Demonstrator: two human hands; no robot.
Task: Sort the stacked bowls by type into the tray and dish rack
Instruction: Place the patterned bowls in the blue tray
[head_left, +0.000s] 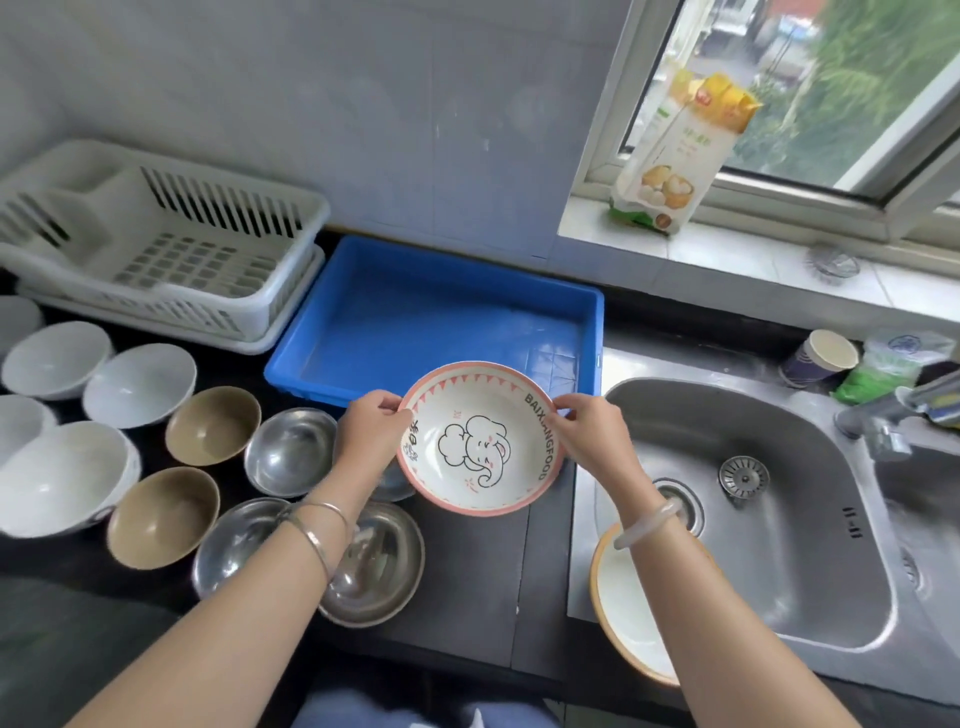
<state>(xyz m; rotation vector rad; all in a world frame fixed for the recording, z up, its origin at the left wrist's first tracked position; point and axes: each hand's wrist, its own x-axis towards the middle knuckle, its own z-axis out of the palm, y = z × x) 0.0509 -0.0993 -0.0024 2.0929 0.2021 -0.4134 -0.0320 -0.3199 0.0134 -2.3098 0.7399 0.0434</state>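
A pink-rimmed bowl (480, 441) with an elephant drawing hangs above the dark counter, just in front of the blue tray (436, 317). My left hand (371, 431) pinches its left rim and my right hand (587, 428) pinches its right rim. The blue tray holds nothing. The white dish rack (171, 249) stands at the back left, also with nothing in it. An orange-rimmed bowl (631, 608) sits at the sink's near left edge, partly under my right forearm.
Left of my arms the counter carries several white bowls (137, 384), two tan bowls (213, 423) and several steel bowls (291, 449). A steel sink (779, 499) lies to the right, with a paper cup (823, 358) and a tap (883, 415) behind it. A food box (680, 156) stands on the windowsill.
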